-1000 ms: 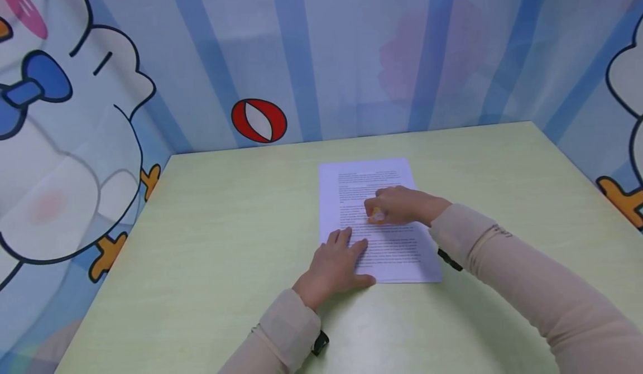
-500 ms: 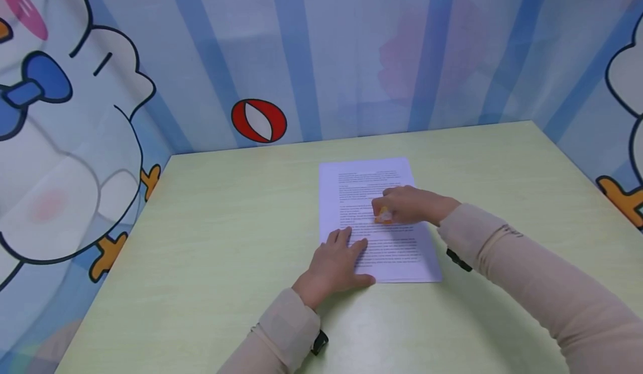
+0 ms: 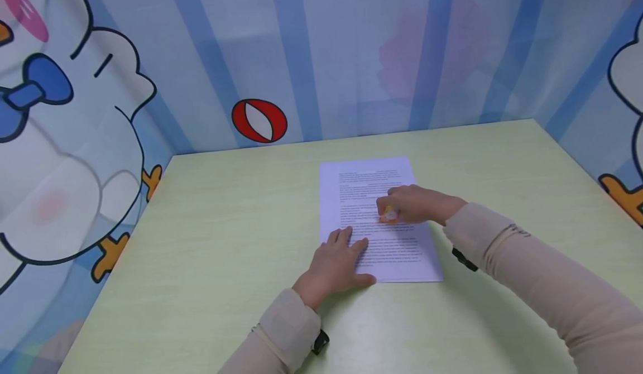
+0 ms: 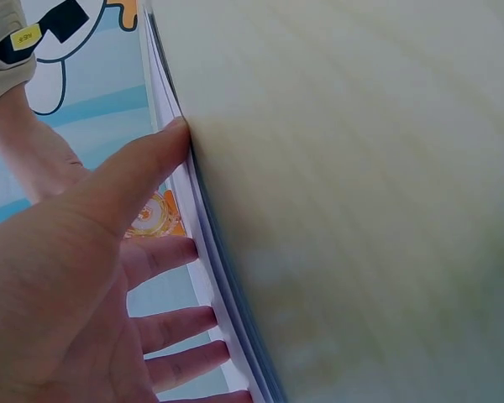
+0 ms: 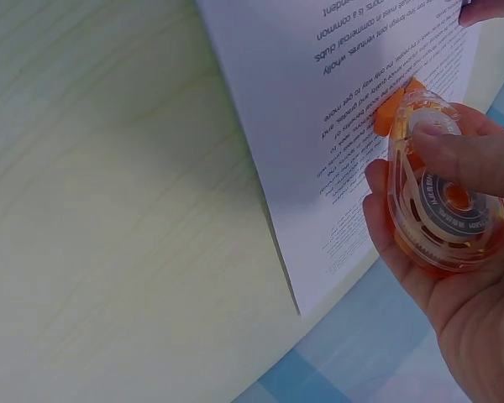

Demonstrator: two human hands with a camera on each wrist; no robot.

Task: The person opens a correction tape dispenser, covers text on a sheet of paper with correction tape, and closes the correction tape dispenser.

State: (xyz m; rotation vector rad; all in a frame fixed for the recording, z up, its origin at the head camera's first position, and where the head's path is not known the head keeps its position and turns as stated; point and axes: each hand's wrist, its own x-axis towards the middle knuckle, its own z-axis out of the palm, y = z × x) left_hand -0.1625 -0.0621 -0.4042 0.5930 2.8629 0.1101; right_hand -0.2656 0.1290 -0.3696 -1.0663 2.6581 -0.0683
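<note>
A printed sheet of paper [image 3: 329, 201] lies on the table, apparently atop others, since the left wrist view shows several layered edges. My left hand [image 3: 334, 268] rests on its lower left part with fingers spread, the thumb at the bottom edge. Over the middle of the text, my right hand [image 3: 422, 204] grips an orange correction tape [image 5: 454, 206] with a clear casing and a round spool inside. In the right wrist view the thumb presses on the casing and the fingers wrap beneath. The orange tip [image 5: 392, 109] is against the printed lines; the exact contact is hard to see.
The pale green table [image 3: 241, 212] extends on all sides of the paper. Behind it stands a blue striped backdrop [image 3: 346, 56] with a red ball drawing [image 3: 259, 120], and cartoon figures cover both sides. Dark straps [image 3: 320, 341] show at the wrists.
My right hand has slid to the right across the text with the correction tape, moving less in the last half second. My left hand has stayed in place on the paper.
</note>
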